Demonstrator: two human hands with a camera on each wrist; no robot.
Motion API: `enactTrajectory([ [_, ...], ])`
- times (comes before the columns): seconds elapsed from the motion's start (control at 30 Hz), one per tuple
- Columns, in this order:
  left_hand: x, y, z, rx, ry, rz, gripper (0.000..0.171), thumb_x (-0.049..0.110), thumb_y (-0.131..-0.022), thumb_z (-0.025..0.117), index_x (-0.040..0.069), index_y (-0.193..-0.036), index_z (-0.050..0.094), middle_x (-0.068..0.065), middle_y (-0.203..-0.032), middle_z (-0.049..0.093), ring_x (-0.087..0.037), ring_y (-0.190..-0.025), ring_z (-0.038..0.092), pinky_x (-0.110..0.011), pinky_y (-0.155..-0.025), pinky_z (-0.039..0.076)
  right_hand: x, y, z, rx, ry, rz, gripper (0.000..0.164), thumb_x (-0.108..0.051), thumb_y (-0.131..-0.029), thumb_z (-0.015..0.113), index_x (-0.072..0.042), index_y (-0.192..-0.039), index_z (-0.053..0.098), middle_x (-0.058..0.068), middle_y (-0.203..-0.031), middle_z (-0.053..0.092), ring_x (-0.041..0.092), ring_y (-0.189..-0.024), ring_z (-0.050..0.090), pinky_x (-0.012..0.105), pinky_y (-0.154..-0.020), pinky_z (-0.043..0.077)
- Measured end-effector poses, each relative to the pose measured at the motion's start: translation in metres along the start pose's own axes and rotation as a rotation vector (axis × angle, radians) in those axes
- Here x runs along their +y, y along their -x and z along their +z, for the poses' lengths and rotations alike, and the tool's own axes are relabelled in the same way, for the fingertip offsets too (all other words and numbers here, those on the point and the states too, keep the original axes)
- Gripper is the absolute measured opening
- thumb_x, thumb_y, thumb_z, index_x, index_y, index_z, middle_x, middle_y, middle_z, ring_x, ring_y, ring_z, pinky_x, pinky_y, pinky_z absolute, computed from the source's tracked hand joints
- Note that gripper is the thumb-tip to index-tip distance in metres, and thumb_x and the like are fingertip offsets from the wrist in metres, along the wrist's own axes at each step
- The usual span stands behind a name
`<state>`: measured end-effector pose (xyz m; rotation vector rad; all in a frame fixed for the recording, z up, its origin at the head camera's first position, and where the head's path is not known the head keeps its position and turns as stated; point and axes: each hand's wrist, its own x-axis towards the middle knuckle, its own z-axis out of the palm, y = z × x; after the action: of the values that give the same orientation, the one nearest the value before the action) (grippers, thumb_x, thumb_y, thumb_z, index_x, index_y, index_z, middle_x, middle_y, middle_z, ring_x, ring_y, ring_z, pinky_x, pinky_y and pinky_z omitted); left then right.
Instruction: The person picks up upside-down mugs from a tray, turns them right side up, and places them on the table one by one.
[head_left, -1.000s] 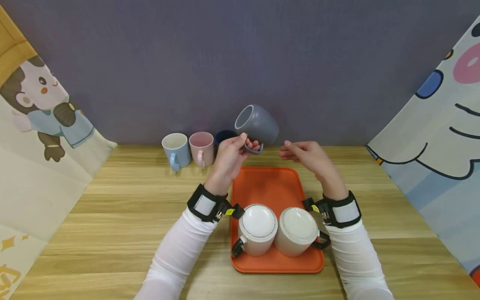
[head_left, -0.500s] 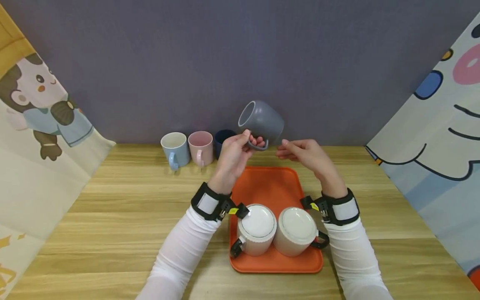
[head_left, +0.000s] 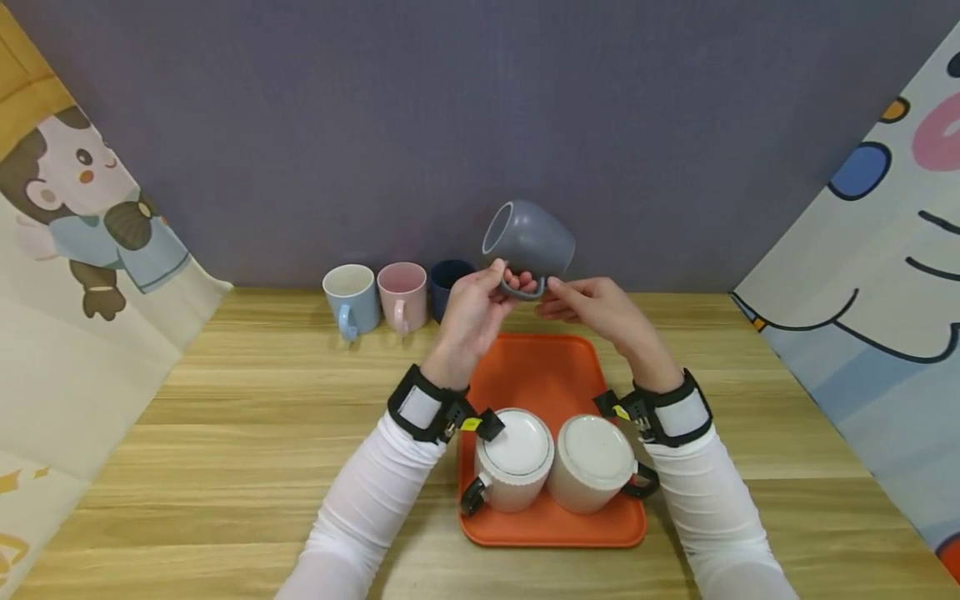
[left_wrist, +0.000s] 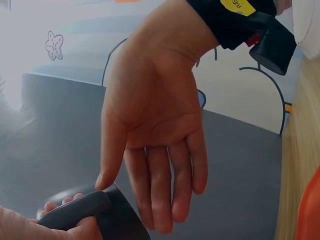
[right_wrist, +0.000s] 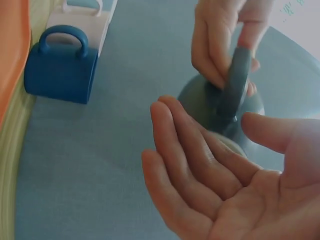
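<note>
The bench (head_left: 285, 433) is wood-grained and looks hard, so a mug dropped on it would likely chip. On it lies the orange tray (head_left: 536, 375), whose raised rim could tip a mug set down across it. In the tray's near half, a white mug (head_left: 517, 450) and a cream mug (head_left: 596, 458) stand mouth down, side by side; a knock might shove one over the edge. The grey mug (head_left: 534, 239) is in the air near the tray's far end, tilted on its side, mouth to the left. Lower, the navy mug (head_left: 444, 287) stands close behind the left hand (head_left: 474, 310), where a leftward swing might clip it. That hand's grip is closed round the grey mug's handle (right_wrist: 237, 82), its main support, so slackened fingers could let the body roll. The right hand (head_left: 592, 310) holds nothing, fingers nearly straight; its thumb (right_wrist: 270, 131) is just beside the handle, though I cannot tell whether it touches. A hasty nudge there could twist the mug loose.
</note>
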<state>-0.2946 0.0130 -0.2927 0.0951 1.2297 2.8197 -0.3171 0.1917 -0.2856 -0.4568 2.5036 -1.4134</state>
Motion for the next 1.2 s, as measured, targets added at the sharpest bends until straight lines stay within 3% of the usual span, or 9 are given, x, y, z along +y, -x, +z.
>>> enactTrajectory([
  [0.17,0.001,0.002,0.002,-0.009,0.007,-0.001,0.027,0.014,-0.103,0.038,0.001,-0.081,0.050,-0.007,-0.079,0.050,-0.019,-0.085,0.062,-0.042,-0.106,0.039,-0.007,-0.001,0.006,-0.016,-0.004,0.001,0.056,-0.043,-0.100,0.042,0.007,-0.119,0.061,0.023,-0.111,0.067,0.035,-0.105,0.064,0.047,-0.095,0.048],
  [0.33,-0.001,0.001,0.005,-0.011,0.040,0.004,0.029,0.013,-0.102,0.039,0.001,-0.079,0.051,-0.007,-0.078,0.052,-0.019,-0.084,0.062,-0.043,-0.105,0.039,-0.011,-0.001,0.008,-0.013,-0.030,-0.014,0.057,-0.043,-0.100,0.040,0.006,-0.119,0.061,0.023,-0.109,0.067,0.035,-0.104,0.065,0.040,-0.090,0.052],
  [0.57,-0.005,0.001,0.006,-0.036,0.057,0.002,0.029,0.014,-0.103,0.038,0.001,-0.080,0.051,-0.007,-0.079,0.052,-0.019,-0.088,0.061,-0.027,-0.087,0.052,-0.011,-0.001,0.008,0.016,-0.138,-0.025,0.050,-0.035,-0.100,0.044,0.008,-0.120,0.059,0.025,-0.107,0.067,0.026,-0.098,0.069,0.042,-0.089,0.051],
  [0.67,-0.006,0.001,0.007,-0.040,0.063,-0.003,0.028,0.015,-0.103,0.038,0.001,-0.081,0.051,-0.007,-0.080,0.052,-0.019,-0.090,0.061,-0.029,-0.092,0.050,-0.010,-0.001,0.008,0.042,-0.212,-0.013,0.048,-0.031,-0.100,0.048,0.010,-0.122,0.057,0.025,-0.109,0.066,0.018,-0.092,0.070,0.042,-0.089,0.051],
  [0.8,-0.006,0.001,0.007,-0.042,0.049,0.000,0.028,0.014,-0.103,0.039,0.001,-0.082,0.052,-0.007,-0.081,0.053,-0.018,-0.090,0.062,-0.029,-0.093,0.049,-0.010,-0.001,0.009,0.079,-0.311,0.015,0.045,-0.027,-0.098,0.051,0.010,-0.124,0.056,0.012,-0.102,0.071,0.007,-0.085,0.069,0.034,-0.084,0.054],
  [0.93,-0.005,0.000,0.007,-0.051,0.011,0.022,0.027,0.014,-0.102,0.040,0.000,-0.083,0.054,-0.008,-0.082,0.055,-0.017,-0.085,0.064,-0.025,-0.087,0.052,-0.011,-0.002,0.010,0.091,-0.397,0.026,0.044,-0.022,-0.099,0.051,0.012,-0.126,0.053,-0.006,-0.090,0.068,0.005,-0.083,0.068,0.026,-0.079,0.055],
  [1.2,-0.005,0.001,0.004,-0.066,-0.127,0.082,0.022,0.011,-0.100,0.047,-0.006,-0.093,0.060,-0.007,-0.085,0.062,-0.014,-0.084,0.063,-0.027,-0.088,0.052,-0.012,-0.004,0.010,0.133,-0.559,0.016,0.042,-0.018,-0.097,0.053,0.015,-0.124,0.050,-0.007,-0.083,0.069,0.007,-0.078,0.068,0.023,-0.076,0.056],
])
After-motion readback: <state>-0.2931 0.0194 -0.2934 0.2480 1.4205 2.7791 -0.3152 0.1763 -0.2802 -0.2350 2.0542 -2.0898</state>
